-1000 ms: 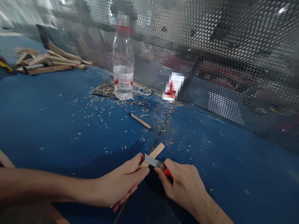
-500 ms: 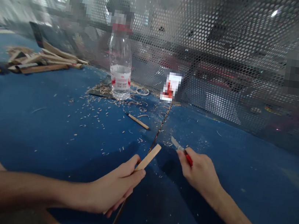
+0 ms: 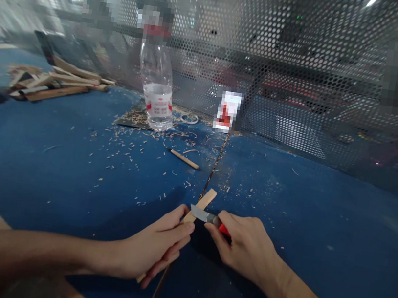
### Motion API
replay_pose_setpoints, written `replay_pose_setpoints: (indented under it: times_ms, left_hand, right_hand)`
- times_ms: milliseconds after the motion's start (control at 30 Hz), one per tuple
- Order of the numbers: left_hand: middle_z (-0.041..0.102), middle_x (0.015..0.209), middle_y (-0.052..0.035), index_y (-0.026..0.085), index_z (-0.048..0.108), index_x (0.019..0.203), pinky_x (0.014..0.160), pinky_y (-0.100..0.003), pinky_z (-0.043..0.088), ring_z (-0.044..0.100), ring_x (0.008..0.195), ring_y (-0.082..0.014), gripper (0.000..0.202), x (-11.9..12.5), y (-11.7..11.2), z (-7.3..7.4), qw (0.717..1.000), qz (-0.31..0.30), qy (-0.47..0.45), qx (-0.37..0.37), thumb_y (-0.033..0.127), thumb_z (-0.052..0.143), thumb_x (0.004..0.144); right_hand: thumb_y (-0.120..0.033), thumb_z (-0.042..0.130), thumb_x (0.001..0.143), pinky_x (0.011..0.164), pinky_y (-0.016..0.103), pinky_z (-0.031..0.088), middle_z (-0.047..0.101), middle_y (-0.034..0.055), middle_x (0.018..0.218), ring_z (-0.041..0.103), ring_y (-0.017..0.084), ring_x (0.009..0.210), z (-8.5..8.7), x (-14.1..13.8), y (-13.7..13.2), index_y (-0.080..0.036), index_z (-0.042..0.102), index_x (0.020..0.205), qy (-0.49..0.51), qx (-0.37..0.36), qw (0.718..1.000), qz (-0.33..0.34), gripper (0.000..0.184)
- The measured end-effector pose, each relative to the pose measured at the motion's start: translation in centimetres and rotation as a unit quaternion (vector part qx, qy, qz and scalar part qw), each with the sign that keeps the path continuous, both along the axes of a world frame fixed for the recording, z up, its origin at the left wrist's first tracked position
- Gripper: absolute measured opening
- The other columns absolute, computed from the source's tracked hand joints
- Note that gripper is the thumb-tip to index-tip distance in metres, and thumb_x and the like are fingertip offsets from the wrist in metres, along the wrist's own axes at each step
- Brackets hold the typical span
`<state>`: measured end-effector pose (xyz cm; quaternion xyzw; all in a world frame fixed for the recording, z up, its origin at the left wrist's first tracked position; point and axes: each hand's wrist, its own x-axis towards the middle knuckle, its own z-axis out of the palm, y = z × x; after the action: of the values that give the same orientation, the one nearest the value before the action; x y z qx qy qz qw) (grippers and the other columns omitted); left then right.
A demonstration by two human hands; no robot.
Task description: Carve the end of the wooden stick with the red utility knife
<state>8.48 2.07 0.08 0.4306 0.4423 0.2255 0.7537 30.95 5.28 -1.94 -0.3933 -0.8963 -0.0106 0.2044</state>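
Clenched shut, the left hand (image 3: pixel 153 247) grasps one flat pale wooden strip (image 3: pixel 203 203) over a blue worktop (image 3: pixel 69 175); the right hand (image 3: pixel 247 248) grips one red-handled craft knife (image 3: pixel 206 215), its steel blade apparently touching the strip.

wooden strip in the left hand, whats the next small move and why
I'd probably shave the utility knife along the wooden strip toward its free end, away from the left hand: the blade sits across the strip just beyond that hand's fingers, and the right hand grips the red handle.

Red-handled knife (image 3: pixel 207 217) against wooden strip (image 3: pixel 203 202)
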Motion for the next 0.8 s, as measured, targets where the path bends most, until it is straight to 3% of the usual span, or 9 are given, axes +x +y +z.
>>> replay_pose_setpoints:
  times_ms: [267,600,800]
  left_hand:
    - [0.044,0.054,0.0153,0.029,0.038,0.093,0.02,-0.015,0.031,0.027,0.028,-0.0066,0.059,0.0,0.2,-0.4,0.999,0.015,-0.027,-0.017,0.078,0.068,0.083]
    - [0.044,0.051,0.0164,0.029,0.036,0.093,0.019,-0.016,0.032,0.027,0.027,-0.0077,0.059,0.1,0.5,-0.9,0.998,0.031,-0.035,-0.032,0.076,0.07,0.081]
    - [0.045,0.055,0.0148,0.028,0.039,0.093,0.021,-0.016,0.031,0.028,0.029,-0.0068,0.058,-0.5,-0.4,0.1,1.0,0.003,-0.008,-0.027,0.078,0.068,0.084]
  right_hand:
    - [-0.047,0.035,0.111,0.051,0.033,0.019,0.061,-0.0027,0.056,0.048,0.013,0.042,-0.8,0.7,0.9,-0.023,0.055,0.074,0.003,0.021,1.0,0.008,0.049]
    - [-0.047,0.037,0.11,0.051,0.031,0.021,0.065,-0.0008,0.059,0.052,0.013,0.045,-1.4,1.2,2.1,-0.023,0.057,0.076,-0.011,0.005,1.0,-0.006,0.047]
    - [-0.043,0.041,0.107,0.053,0.032,0.023,0.052,-0.0005,0.05,0.047,0.017,0.044,-1.3,5.1,5.0,-0.028,0.045,0.067,0.004,0.003,0.982,-0.188,0.043]
